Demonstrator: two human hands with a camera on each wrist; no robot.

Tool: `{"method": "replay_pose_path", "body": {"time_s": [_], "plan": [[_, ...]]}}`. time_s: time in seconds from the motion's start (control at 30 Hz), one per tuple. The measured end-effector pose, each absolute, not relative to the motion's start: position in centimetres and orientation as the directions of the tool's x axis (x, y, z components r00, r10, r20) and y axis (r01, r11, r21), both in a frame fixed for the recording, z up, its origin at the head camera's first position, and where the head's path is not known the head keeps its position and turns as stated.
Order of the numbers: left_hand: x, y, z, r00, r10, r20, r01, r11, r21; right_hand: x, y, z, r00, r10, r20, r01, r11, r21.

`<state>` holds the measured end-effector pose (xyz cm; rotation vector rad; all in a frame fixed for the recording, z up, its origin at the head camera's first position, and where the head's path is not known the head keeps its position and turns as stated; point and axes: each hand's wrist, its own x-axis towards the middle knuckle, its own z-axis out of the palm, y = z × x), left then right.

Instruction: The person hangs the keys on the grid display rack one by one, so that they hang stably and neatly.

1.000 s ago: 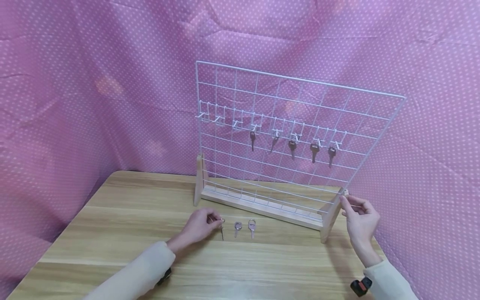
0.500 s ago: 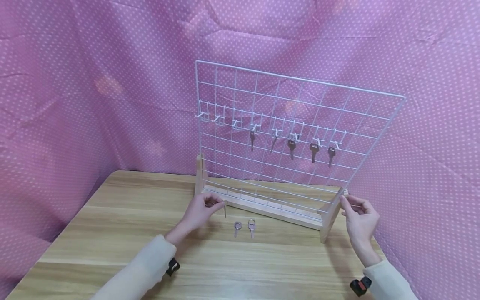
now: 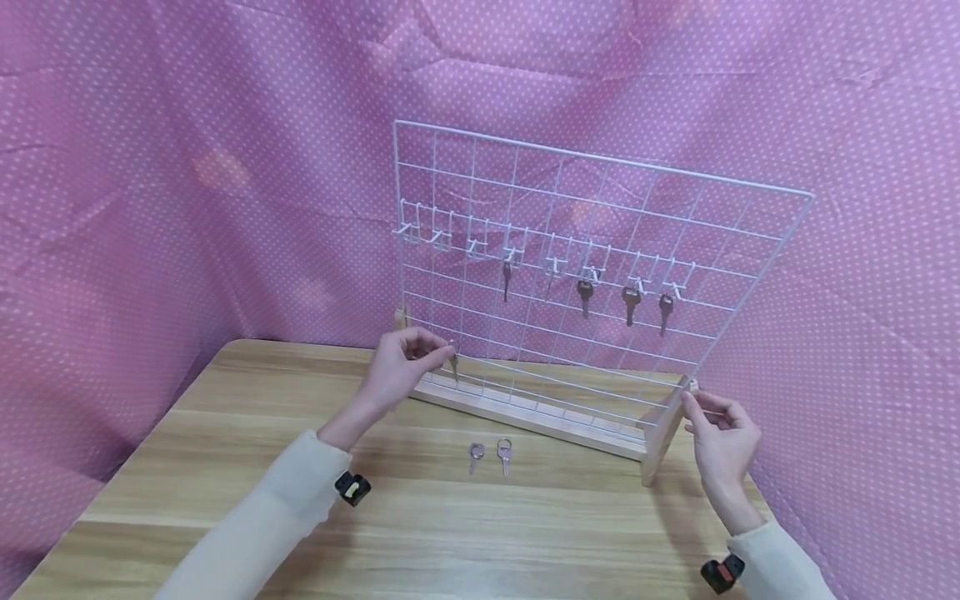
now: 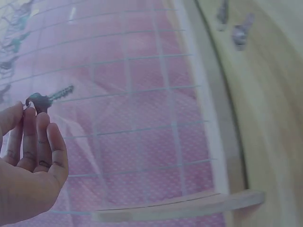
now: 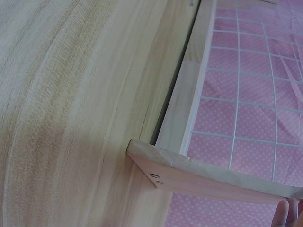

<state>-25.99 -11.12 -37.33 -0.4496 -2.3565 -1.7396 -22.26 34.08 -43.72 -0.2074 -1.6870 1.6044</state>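
Observation:
My left hand (image 3: 397, 367) pinches a small key (image 4: 43, 100) by its ring end between thumb and fingertips; the blade points away from the fingers. The hand is raised in front of the lower left of a white wire grid rack (image 3: 600, 157). My right hand (image 3: 726, 442) holds the top of the rack's right wooden leg (image 3: 663, 433) between thumb and fingers. Several keys hang from hooks in the middle and right of the row, such as the rightmost key (image 3: 666, 312). The three leftmost hooks, including the end hook (image 3: 407, 232), bear no key.
Two keys with rings, a left key (image 3: 476, 457) and a right key (image 3: 505, 456), lie on the wooden table (image 3: 465, 533) in front of the rack's base bar (image 3: 525, 416). A pink dotted cloth (image 3: 225, 208) hangs behind and around the table.
My left hand has lifted the key off the table, raising it up and slightly away to the grid's lower left. The right hand stays at the wooden leg.

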Motion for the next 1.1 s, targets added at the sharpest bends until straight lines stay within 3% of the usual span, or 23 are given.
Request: {"method": "replay_pose_path", "body": {"time_s": [0.53, 1.1], "plan": [[-26.6, -9.6, -31.6, -0.94, 0.082, 0.331, 0.336, 0.06, 0.94, -22.3, 34.0, -43.7, -0.679, 0.599, 0.424, -0.407, 0.173, -0.897], [-28.6, -8.6, -28.0, -0.931, 0.014, 0.365, 0.364, -0.048, 0.93, -22.2, 34.0, -43.7, -0.687, 0.603, 0.404, -0.39, 0.163, -0.906]]}}
